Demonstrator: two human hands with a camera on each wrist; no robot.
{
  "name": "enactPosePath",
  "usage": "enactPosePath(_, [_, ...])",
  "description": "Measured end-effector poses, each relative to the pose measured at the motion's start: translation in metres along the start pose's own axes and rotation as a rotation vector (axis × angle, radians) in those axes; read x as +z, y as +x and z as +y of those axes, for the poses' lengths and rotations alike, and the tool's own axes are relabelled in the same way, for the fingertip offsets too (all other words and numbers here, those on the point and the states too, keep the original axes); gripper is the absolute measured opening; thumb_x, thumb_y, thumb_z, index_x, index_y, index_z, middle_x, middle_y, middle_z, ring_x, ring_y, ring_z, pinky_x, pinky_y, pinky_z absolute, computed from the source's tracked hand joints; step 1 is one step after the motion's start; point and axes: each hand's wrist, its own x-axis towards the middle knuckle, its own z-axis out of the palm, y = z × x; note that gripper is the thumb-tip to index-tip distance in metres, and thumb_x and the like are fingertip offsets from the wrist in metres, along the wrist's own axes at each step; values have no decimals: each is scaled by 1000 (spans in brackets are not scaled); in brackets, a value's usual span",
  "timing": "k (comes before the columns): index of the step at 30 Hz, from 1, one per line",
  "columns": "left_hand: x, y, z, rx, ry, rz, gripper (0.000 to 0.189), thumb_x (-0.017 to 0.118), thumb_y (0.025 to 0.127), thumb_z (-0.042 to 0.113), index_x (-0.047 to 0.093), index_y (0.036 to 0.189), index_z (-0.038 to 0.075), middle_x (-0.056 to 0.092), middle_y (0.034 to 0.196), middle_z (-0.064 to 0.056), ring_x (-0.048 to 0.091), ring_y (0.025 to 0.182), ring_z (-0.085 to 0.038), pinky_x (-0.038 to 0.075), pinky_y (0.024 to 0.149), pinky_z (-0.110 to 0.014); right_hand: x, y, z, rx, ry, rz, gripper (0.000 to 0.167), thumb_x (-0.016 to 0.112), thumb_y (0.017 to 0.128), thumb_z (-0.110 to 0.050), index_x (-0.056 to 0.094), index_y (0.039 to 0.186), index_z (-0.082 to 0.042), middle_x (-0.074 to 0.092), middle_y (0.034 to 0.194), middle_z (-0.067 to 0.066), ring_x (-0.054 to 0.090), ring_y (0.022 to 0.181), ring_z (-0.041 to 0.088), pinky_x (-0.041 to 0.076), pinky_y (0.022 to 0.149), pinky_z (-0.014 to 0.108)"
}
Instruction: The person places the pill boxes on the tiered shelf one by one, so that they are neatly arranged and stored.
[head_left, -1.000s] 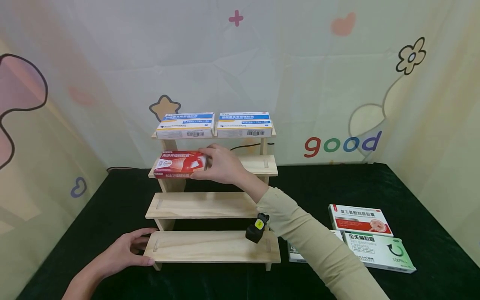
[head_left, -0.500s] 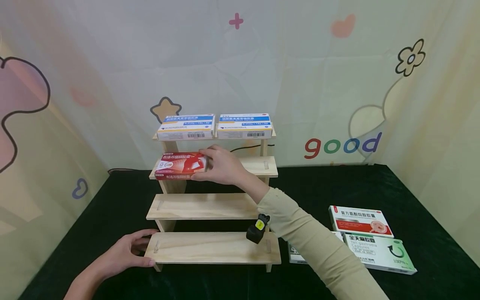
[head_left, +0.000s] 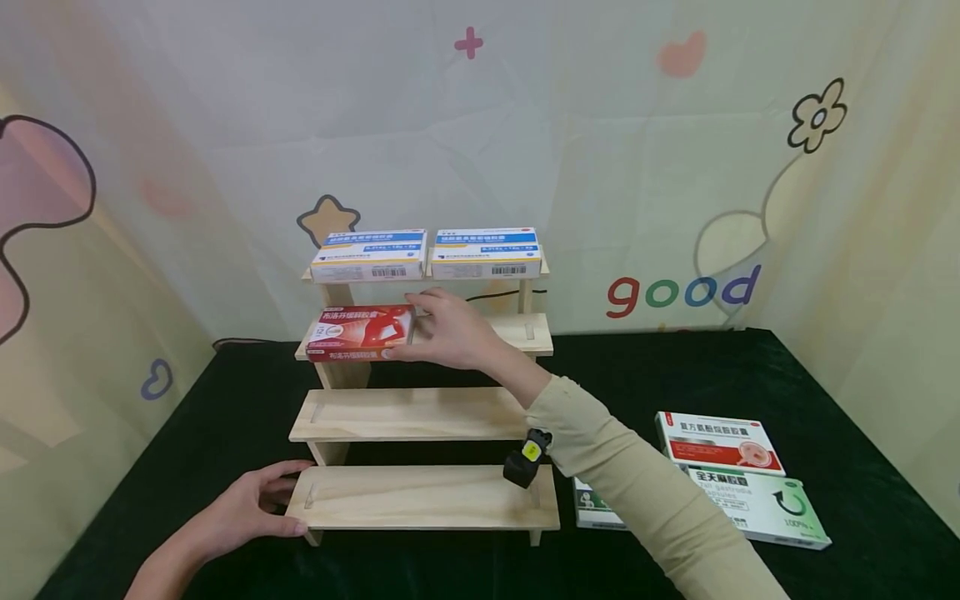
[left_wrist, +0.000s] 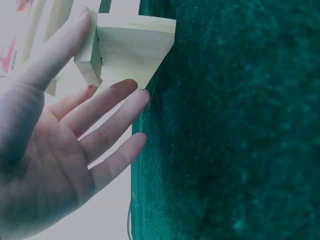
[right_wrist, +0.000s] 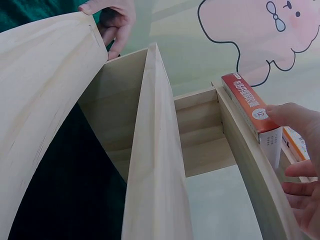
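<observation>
A stepped wooden display rack (head_left: 408,414) stands in the middle of the head view. My left hand (head_left: 240,508) grips the left end of its lowest board, thumb at the front corner and index finger at the back. Its other fingers extend loosely in the left wrist view. A red medicine box (head_left: 360,332) lies flat at the left of the second board from the top. My right hand (head_left: 457,333) is at the box's right end. Its thumb touches the front edge, and the index finger is raised by the back corner. Its remaining fingers are apart from the box (right_wrist: 250,105) in the right wrist view.
Two white-and-blue medicine boxes, a left one (head_left: 369,255) and a right one (head_left: 486,253), lie on the top board. At right on the dark green cloth (head_left: 615,383) lie a red-and-white box (head_left: 720,442), a green-and-white box (head_left: 780,508) and another box (head_left: 596,508) partly behind the sleeve.
My right hand has shifted slightly right and its index finger has lifted off the red medicine box. The box stays on its board. My left hand keeps its place on the rack.
</observation>
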Motion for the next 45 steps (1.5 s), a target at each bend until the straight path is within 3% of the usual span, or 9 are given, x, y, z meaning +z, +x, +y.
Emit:
enactPosePath(10, [0,0,3,-6,17,4,71,70,80,18,31,132,-10,50,121,-30,53,104,-36,49,78,-40,-15,-15,1,-7,17,-11,75,72,71,-45,47,133,-10,46,133,6,43,118,19,40,94,35])
enactPosePath(21, [-1,1,1,12,-32,-20,71,69,80,14,29,133,-12,50,120,-31,54,103,-34,49,76,-38,-32,-44,11,-10,32,-17,73,72,72,-44,45,135,-17,43,136,5,41,121,22,37,97,42])
enactPosePath(33, [-2,2,2,4,-15,-16,70,68,81,15,29,133,-11,51,120,-29,54,102,-33,48,76,-37,-52,-84,29,-47,29,-17,75,72,74,-42,42,136,-15,42,137,8,40,123,26,37,95,47])
enactPosePath(45, [-1,0,1,2,-5,-10,70,69,81,15,30,132,-13,51,119,-30,54,102,-33,49,76,-38,-83,-110,50,4,32,-21,75,73,75,-36,40,136,-11,38,139,13,39,123,30,37,95,50])
